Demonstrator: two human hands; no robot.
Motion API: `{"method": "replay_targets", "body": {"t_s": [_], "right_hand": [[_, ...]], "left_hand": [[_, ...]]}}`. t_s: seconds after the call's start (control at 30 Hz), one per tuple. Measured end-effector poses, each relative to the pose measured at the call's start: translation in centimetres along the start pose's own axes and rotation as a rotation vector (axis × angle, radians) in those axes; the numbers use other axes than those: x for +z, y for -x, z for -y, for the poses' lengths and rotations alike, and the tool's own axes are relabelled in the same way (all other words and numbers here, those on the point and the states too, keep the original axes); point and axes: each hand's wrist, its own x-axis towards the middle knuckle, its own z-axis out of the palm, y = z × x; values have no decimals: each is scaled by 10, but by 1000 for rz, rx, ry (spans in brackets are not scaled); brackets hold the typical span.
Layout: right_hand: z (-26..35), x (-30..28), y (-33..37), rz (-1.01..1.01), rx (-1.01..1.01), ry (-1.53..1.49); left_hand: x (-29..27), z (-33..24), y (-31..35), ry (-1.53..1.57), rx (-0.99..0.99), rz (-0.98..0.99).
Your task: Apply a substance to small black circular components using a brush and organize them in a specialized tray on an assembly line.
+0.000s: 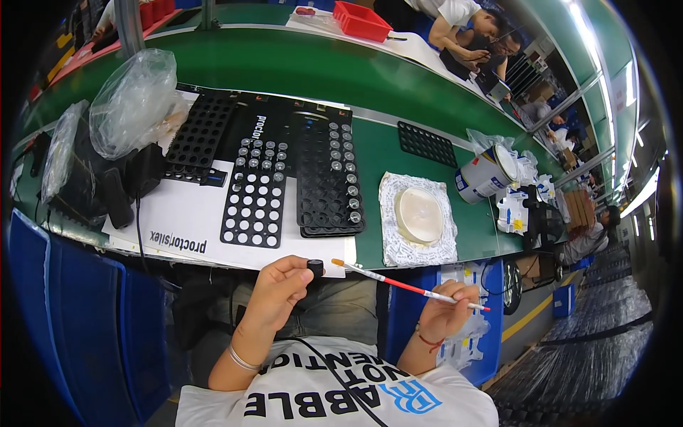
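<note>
Black and small, the cap [315,267] sits pinched between thumb and fingertips of the left hand [279,290]. The right hand [447,310] holds a slim red-and-white brush [403,286] near its back end, the orange tip pointing left, just beside the cap but apart from it. Whether that tip is wet cannot be told. Gripped so far back, the brush could wobble at the tip, and a small tremor might put a smear on the left fingertips instead of the cap. The left pinch covers little of the cap, so a hard nudge could pop it loose; with both hands above the lap [338,302], short of the table, it would fall there or to the floor.

Just beyond the edge, a black tray [265,233] carries rows of white discs, and a second tray [324,193] beside it holds clear round pieces down its right side. A forearm swung low could knock those out of line. To the right, an uncovered dish [406,231] of pale stuff rests on crumpled paper [442,250]; a wrist catching the paper could drag or tip it. Farther right, a tin [488,174] leans at a tilt, likely to roll if bumped.
</note>
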Motion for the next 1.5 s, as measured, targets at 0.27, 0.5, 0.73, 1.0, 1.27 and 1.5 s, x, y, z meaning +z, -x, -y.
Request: {"method": "replay_targets", "body": {"t_s": [0.27, 0.5, 0.73, 1.0, 1.27, 1.5], "right_hand": [[2, -5, 1, 143, -27, 91], [1, -6, 2, 157, -30, 134], [0, -10, 1, 139, -24, 60], [0, -11, 0, 123, -49, 96], [4, -11, -4, 35, -24, 68], [5, -15, -2, -49, -41, 53]], "left_hand": [[0, -3, 2, -36, -8, -16], [-3, -3, 2, -75, 2, -11], [-3, -5, 5, -84, 5, 92], [-8, -5, 5, 71, -46, 165], [-4, -33, -3, -123, 163, -13], [-26, -93, -72, -709, 529, -257]]}}
